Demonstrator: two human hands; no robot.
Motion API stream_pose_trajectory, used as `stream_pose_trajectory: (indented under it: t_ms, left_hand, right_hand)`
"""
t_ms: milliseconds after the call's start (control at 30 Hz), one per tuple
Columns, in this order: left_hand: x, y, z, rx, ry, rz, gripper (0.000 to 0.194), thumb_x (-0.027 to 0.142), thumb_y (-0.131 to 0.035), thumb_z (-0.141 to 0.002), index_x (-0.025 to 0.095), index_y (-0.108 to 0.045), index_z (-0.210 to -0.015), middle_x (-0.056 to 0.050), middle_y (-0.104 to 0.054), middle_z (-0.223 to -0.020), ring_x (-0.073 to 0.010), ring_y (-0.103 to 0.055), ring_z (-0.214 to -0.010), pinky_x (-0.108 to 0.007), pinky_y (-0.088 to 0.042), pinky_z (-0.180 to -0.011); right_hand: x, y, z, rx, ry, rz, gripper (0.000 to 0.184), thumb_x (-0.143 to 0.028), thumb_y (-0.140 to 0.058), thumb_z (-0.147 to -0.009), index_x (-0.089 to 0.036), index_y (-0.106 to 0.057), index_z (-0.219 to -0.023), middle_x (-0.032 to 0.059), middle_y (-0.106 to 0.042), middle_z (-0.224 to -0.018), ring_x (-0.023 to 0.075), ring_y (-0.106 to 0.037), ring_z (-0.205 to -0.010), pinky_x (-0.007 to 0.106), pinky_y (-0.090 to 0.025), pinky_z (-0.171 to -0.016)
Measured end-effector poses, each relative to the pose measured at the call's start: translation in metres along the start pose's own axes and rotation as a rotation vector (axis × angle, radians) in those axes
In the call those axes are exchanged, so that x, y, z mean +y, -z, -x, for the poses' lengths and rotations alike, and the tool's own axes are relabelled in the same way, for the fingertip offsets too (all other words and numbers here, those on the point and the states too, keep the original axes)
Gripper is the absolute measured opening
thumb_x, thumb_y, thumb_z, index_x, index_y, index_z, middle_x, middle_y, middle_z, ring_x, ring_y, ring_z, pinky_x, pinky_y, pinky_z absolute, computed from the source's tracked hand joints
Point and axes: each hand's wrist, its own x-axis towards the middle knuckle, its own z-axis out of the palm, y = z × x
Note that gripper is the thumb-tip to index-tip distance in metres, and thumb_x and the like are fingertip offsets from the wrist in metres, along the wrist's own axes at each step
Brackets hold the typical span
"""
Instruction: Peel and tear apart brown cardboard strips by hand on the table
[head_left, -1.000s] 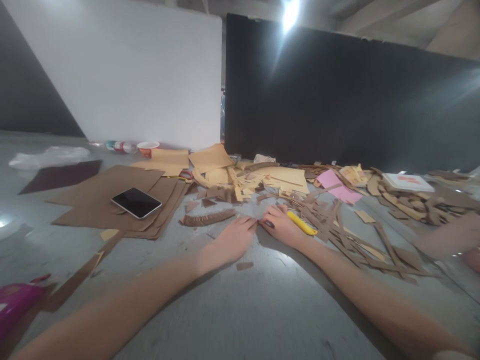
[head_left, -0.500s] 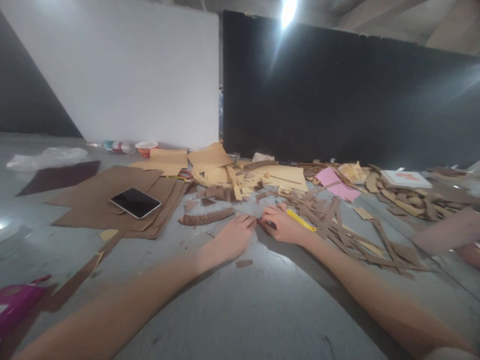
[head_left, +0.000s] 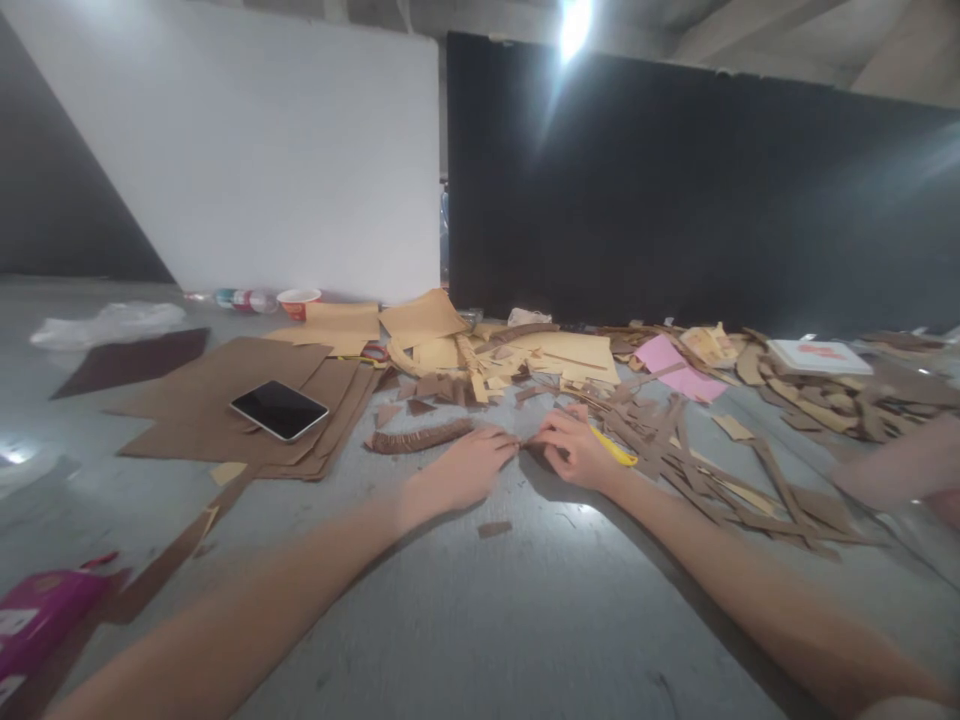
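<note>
Both my arms reach forward over the grey floor. My left hand (head_left: 466, 465) and my right hand (head_left: 571, 448) meet fingertip to fingertip, pinching a small dark brown cardboard piece (head_left: 529, 446) between them. A yellow utility knife (head_left: 615, 449) lies on the floor just behind my right hand, partly hidden by it. A fringed brown cardboard strip (head_left: 417, 437) lies to the left of my left hand.
A phone (head_left: 279, 409) rests on brown cardboard sheets (head_left: 196, 400) at left. Several cardboard scraps and strips (head_left: 720, 470) and a pink sheet (head_left: 670, 367) spread to the right. Another person's arm (head_left: 896, 468) enters at right. A pink packet (head_left: 37, 615) lies lower left.
My right hand has lifted slightly off the yellow knife and its fingers have bunched into a pinch against my left fingertips. The view has shifted a little.
</note>
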Motion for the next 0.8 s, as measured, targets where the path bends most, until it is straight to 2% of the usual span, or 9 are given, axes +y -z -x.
stream_pose_trajectory:
  t_ms: [133, 233, 333, 433, 567, 800]
  left_hand:
    - [-0.001, -0.002, 0.000, -0.001, -0.003, 0.023, 0.051, 0.004, -0.051, -0.093, 0.015, -0.065, -0.141, -0.012, -0.065, -0.152, -0.0234, -0.054, -0.146, -0.038, -0.040, -0.124]
    - [-0.001, -0.004, 0.000, 0.027, 0.017, 0.094, 0.054, 0.001, -0.049, -0.092, 0.016, -0.065, -0.141, -0.011, -0.066, -0.150, -0.0233, -0.054, -0.146, -0.040, -0.040, -0.125]
    - [-0.001, -0.003, 0.000, 0.065, 0.120, 0.215, 0.061, -0.003, -0.045, -0.088, 0.018, -0.062, -0.143, -0.011, -0.067, -0.145, -0.0229, -0.059, -0.139, -0.040, -0.047, -0.120]
    - [0.000, 0.001, 0.000, 0.073, 0.232, 0.294, 0.061, -0.004, -0.040, -0.089, 0.018, -0.060, -0.143, -0.012, -0.066, -0.143, -0.0227, -0.063, -0.133, -0.038, -0.052, -0.114]
    - [0.002, 0.005, 0.001, 0.044, 0.252, 0.324, 0.060, -0.004, -0.039, -0.090, 0.018, -0.060, -0.142, -0.012, -0.065, -0.142, -0.0240, -0.063, -0.132, -0.038, -0.051, -0.114]
    - [0.002, 0.007, 0.001, 0.041, 0.245, 0.378, 0.058, -0.005, -0.041, -0.086, 0.019, -0.066, -0.131, -0.011, -0.067, -0.131, -0.0239, -0.066, -0.124, -0.037, -0.052, -0.111]
  right_hand:
    - [0.000, -0.001, 0.001, -0.023, 0.049, 0.015, 0.038, -0.013, -0.051, -0.094, -0.030, -0.082, -0.109, 0.0071, -0.071, -0.104, 0.0238, -0.065, -0.094, 0.050, -0.037, -0.109]
    - [0.001, 0.000, -0.002, -0.089, 0.080, 0.000, 0.033, -0.012, -0.052, -0.093, -0.028, -0.081, -0.099, 0.0064, -0.072, -0.103, 0.0215, -0.065, -0.090, 0.048, -0.038, -0.107]
    - [0.000, 0.003, -0.005, -0.115, 0.082, -0.006, 0.029, -0.012, -0.053, -0.092, -0.025, -0.078, -0.094, 0.0066, -0.073, -0.104, 0.0213, -0.065, -0.092, 0.046, -0.038, -0.104]
    - [-0.003, 0.005, -0.006, -0.121, 0.102, 0.010, 0.023, -0.015, -0.055, -0.096, -0.025, -0.076, -0.098, 0.0069, -0.073, -0.105, 0.0226, -0.067, -0.096, 0.045, -0.037, -0.101]
    - [-0.006, 0.006, -0.005, -0.120, 0.115, 0.035, 0.014, -0.027, -0.061, -0.103, -0.025, -0.075, -0.103, 0.0070, -0.073, -0.105, 0.0236, -0.066, -0.098, 0.043, -0.036, -0.098]
    - [-0.004, 0.003, -0.006, -0.065, 0.154, 0.030, 0.026, -0.039, -0.062, -0.110, -0.022, -0.073, -0.094, 0.0058, -0.072, -0.095, 0.0219, -0.064, -0.093, 0.040, -0.036, -0.092]
